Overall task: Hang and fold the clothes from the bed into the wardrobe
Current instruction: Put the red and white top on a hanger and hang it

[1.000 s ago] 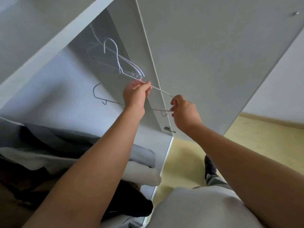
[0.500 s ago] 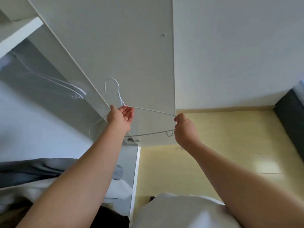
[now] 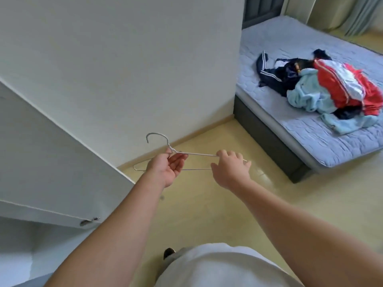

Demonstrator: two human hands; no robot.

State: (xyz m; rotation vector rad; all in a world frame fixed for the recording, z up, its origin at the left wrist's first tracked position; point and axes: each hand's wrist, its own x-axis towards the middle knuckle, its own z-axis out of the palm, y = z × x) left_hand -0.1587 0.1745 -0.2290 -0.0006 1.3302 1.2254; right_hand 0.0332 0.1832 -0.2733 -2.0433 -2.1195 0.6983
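I hold a thin white wire hanger (image 3: 196,154) in front of me, hook upward. My left hand (image 3: 165,170) pinches it just below the hook, palm turned up. My right hand (image 3: 230,170) grips the right shoulder of the hanger, fingers curled over the wire. A pile of clothes (image 3: 323,88) lies on the bed (image 3: 294,129) at the upper right: a dark navy garment with white stripes, a light blue one and a red and white one. The white wardrobe door (image 3: 51,162) stands open at the left.
A white wall (image 3: 124,69) runs between the wardrobe and the bed. Yellow floor (image 3: 269,204) stretches from my feet to the dark bed base (image 3: 267,139). Curtains (image 3: 352,15) hang behind the bed at the top right.
My view has swung right from the wardrobe's inside to the bed. The hanger has come away from the wardrobe with both hands still on it, now lower over the floor.
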